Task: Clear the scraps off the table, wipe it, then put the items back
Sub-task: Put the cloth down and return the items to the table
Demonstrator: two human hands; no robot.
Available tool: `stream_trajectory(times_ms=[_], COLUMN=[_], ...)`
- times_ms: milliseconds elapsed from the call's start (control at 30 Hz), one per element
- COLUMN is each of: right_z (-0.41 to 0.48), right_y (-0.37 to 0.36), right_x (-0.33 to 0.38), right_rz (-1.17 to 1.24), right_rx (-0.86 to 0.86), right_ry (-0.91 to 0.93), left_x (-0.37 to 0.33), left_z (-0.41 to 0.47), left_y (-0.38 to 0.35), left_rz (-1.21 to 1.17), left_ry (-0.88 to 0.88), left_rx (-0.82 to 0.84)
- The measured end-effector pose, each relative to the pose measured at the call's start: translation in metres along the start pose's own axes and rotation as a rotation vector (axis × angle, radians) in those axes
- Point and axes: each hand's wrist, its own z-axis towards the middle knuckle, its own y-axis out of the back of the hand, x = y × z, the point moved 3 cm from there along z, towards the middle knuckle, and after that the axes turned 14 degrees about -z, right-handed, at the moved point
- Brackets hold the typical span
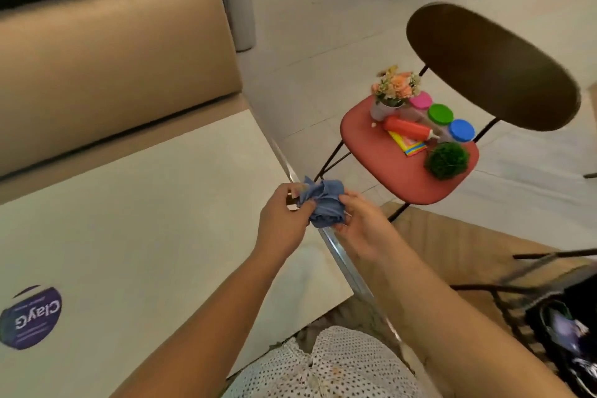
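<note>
Bunching a blue cloth [324, 202] between them, both hands meet over the right edge of the desk [135, 210]: the left hand [284, 216] has its fingers [307, 206] curled into the cloth's near-left side, and the right hand [361, 223] closes its fingers [350, 196] around the cloth from the right. The cloth is crumpled into a ball, held just above the desk's metal-trimmed rim. A round dark sticker [30, 317] sits at the near-left part of the pale desk top. Beyond the cloth, to the right, stands a chair with a red seat [378, 158] and a dark oval backrest [491, 64]. On the seat sit a small white pot of orange flowers [392, 90], three jars with pink [420, 100], green [440, 114] and blue [462, 130] lids, a red squeeze bottle [408, 128] lying on its side across a stack of coloured paper [408, 145], and a green ball-shaped plant [447, 160]. A tan bench backrest [113, 58] runs behind the desk.
</note>
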Motion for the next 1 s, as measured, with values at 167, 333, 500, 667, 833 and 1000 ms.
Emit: stream_trajectory(times_ms=[167, 333, 500, 667, 833, 1000], right_z=[-0.003, 0.004, 0.047, 0.113, 0.175, 0.220], right_y=[0.046, 0.100, 0.166, 0.227, 0.273, 0.295], right_x=[-0.001, 0.015, 0.038, 0.058, 0.078, 0.088], right_rz=[0.118, 0.188, 0.157, 0.008, -0.447, -0.680], right_rx=[-0.090, -0.199, -0.277, -0.441, -0.604, -0.618], right_ry=[0.028, 0.016, 0.004, -0.026, -0.015, -0.032], left_x=[0.000, -0.001, 0.002, 0.026, 0.056, 0.079], left_z=[0.014, 0.041, 0.088, 0.156, 0.214, 0.254], left_y=[-0.050, -0.114, -0.194, -0.269, -0.322, -0.347], left_rz=[0.045, 0.082, 0.139, 0.116, 0.163, 0.169], left_ry=[0.036, 0.066, 0.057, 0.180, 0.274, 0.294], left_rx=[0.114, 0.206, 0.213, 0.123, 0.027, -0.007])
